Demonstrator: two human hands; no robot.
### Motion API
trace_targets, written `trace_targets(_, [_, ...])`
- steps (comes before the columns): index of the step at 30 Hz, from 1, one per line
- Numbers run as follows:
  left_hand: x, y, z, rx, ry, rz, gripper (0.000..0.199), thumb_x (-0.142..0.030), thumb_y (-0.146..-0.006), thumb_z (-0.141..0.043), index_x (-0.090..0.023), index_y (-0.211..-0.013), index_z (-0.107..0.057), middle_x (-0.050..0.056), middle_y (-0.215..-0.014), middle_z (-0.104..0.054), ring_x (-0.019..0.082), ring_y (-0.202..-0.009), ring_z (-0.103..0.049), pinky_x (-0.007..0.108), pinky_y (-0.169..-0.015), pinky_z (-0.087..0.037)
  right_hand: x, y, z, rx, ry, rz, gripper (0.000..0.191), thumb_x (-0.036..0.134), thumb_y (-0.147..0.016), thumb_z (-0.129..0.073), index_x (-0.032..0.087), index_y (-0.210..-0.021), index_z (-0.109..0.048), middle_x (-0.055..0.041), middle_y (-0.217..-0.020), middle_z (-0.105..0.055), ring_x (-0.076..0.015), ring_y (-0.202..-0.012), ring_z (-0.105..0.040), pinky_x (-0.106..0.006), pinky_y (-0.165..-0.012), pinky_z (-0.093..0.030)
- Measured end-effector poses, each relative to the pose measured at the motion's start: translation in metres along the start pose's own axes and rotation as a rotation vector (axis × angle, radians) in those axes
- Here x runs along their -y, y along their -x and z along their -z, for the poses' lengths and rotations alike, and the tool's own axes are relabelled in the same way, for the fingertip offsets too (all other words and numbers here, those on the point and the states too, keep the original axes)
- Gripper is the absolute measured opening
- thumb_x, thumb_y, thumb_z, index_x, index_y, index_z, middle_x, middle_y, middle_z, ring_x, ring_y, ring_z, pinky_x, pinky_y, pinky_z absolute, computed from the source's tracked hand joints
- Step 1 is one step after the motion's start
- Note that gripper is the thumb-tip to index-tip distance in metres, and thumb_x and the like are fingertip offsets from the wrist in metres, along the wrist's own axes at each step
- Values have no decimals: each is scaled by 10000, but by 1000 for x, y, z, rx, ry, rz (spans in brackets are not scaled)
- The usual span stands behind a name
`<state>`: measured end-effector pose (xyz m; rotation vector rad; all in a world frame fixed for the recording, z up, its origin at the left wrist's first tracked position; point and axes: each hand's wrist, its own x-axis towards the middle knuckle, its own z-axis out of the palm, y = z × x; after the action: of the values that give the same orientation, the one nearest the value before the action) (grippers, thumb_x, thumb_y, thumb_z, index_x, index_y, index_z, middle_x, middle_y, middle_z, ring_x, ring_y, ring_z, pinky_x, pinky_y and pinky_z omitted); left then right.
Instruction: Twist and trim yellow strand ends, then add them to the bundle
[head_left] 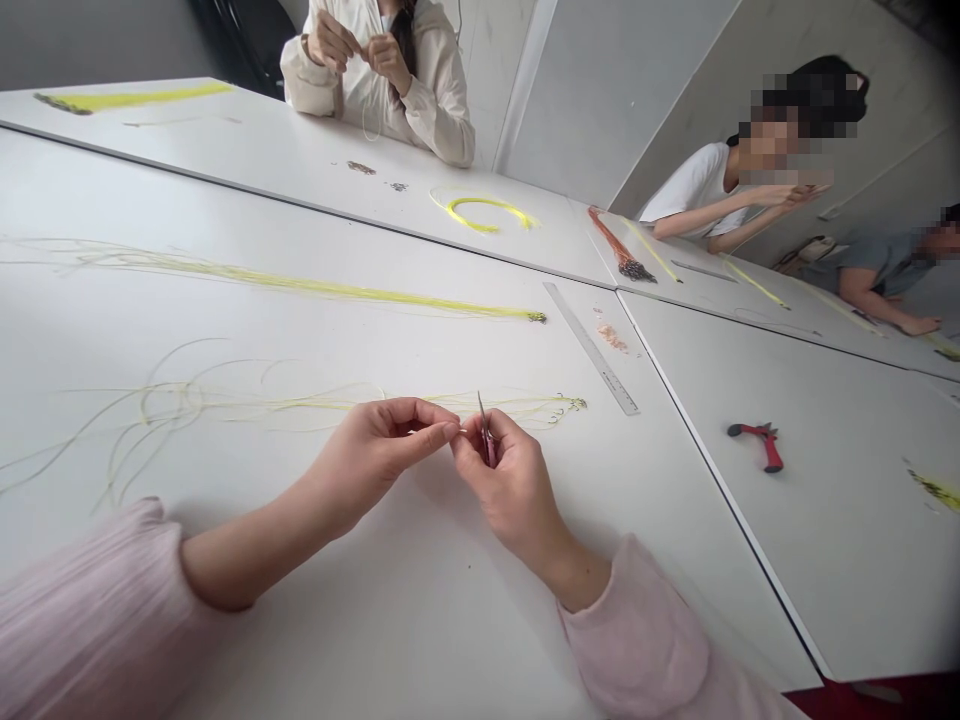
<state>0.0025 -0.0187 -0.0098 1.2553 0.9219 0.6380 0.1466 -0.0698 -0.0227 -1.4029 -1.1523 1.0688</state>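
My left hand (382, 450) pinches a thin pale line near the middle of the view. Against its fingertips is my right hand (510, 480), closed on small scissors (486, 435) whose blades point up and away. The right fingertips also meet the line, though its small end is hard to make out. Just beyond both hands lie loose yellow lines (300, 404) with small hooks (574, 403) at their right end. A straighter bundle of yellow line (360, 293) stretches across the table farther back.
A clear ruler (592, 350) lies beside small orange pieces (613, 337). Red-handled pliers (769, 447) rest on the right table (825, 560). Across the tables are a coiled yellow bundle (480, 202), an orange bundle (619, 245) and several people at work.
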Motion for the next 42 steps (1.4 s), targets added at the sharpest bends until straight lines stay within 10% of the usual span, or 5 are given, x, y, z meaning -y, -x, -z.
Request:
trace_targets(13, [-2,-2,0,-56,64,5,227,-409,-759,-664,-197,-698,-612,30,-845,-723,190,-819,-666,311,-776,-506,0,5,0,306,-449,-293,292,458,-899,-432,194,-860,-550,5,-775,-442,-65,-526,-334,-216,-456,-248])
trace_targets(20, [-3,2,-3,14,134,24,197,-390,-799,-615,-208,-731,-581,-15,-545,-650,182,-562,-643,350,-660,-528,-1,9,-8,313,-540,-310,284,451,-901,-435,192,-804,-502,14,-706,-438,-75,-519,-331,-222,-467,-258])
trace_targets(42, [1,2,-2,-174,-68,-31,208,-409,-764,-633,-201,-747,-630,21,-856,-711,184,-815,-651,286,-709,-502,0,11,-17,262,-590,-344,328,440,-893,-456,198,-681,-392,36,-606,-342,-91,-512,-275,-227,-448,-206])
